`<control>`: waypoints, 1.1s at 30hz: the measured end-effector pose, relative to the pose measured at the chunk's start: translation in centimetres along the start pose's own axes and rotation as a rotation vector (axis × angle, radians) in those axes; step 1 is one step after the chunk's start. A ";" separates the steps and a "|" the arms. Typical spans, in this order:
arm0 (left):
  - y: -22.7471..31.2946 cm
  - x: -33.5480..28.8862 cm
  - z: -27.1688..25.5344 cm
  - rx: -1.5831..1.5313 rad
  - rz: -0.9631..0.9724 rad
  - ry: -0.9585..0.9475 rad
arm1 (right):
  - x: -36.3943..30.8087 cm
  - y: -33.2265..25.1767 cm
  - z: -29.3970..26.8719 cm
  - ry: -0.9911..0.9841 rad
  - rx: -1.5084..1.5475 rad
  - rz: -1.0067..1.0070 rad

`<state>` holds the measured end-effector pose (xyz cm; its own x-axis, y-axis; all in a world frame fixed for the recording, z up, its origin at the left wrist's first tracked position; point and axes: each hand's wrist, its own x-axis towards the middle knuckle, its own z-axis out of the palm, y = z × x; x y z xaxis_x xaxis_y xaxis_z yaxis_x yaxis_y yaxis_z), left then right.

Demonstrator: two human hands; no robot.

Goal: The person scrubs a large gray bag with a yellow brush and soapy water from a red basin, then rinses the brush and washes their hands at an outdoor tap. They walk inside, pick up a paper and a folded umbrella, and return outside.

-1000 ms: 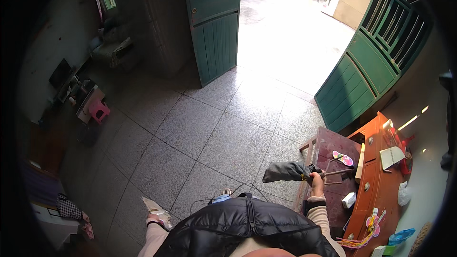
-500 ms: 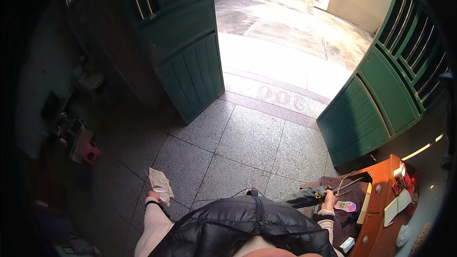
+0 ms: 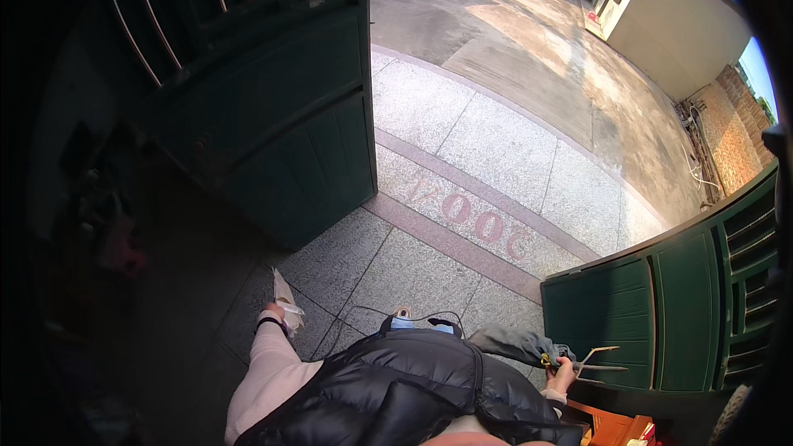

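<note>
My left hand point(image 3: 275, 311), out to the left over the floor, is closed round a crumpled sheet of tan paper point(image 3: 285, 293). On the right, my right hand point(image 3: 562, 377) grips a long dark grey cloth bundle point(image 3: 512, 342) with a small yellow patch near my fingers. Thin brown sticks point(image 3: 601, 367) jut out past that hand, one of them bent; whether they are joined to the cloth I cannot tell. A thin dark cord point(image 3: 355, 310) runs in front of my black vest.
Green door leaves stand open on the left point(image 3: 273, 140) and right point(image 3: 628, 314). Between them a stone threshold point(image 3: 462, 215) leads to a concrete yard point(image 3: 529, 58). Part of an orange-brown wooden cabinet point(image 3: 607, 423) shows at the lower right. The left side is dark.
The view has shifted toward the doorway and right, and most of the cabinet has left it. Both hands still hold their things; the paper now appears more edge-on.
</note>
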<state>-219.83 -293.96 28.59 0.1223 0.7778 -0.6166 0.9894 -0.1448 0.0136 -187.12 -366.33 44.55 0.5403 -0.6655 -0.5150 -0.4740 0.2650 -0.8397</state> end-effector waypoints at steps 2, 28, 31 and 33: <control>10.6 1.6 -3.6 -0.307 0.006 -0.107 | 1.8 -2.8 4.5 -0.028 -0.031 0.033; 71.5 16.4 -11.1 0.014 -0.083 -0.350 | 29.2 -34.0 84.9 -0.226 -0.205 -0.052; 80.1 23.5 -15.5 -0.144 -0.118 -0.337 | 30.1 -37.8 92.9 -0.302 -0.167 -0.065; 85.2 28.4 -18.4 -0.126 -0.008 -0.118 | 31.2 -39.7 98.9 -0.338 -0.152 -0.016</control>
<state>-130.58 -272.94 26.72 0.1111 0.7002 -0.7052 0.9933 -0.0552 0.1017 -82.72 -328.62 44.77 0.7357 -0.3940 -0.5509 -0.5475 0.1328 -0.8262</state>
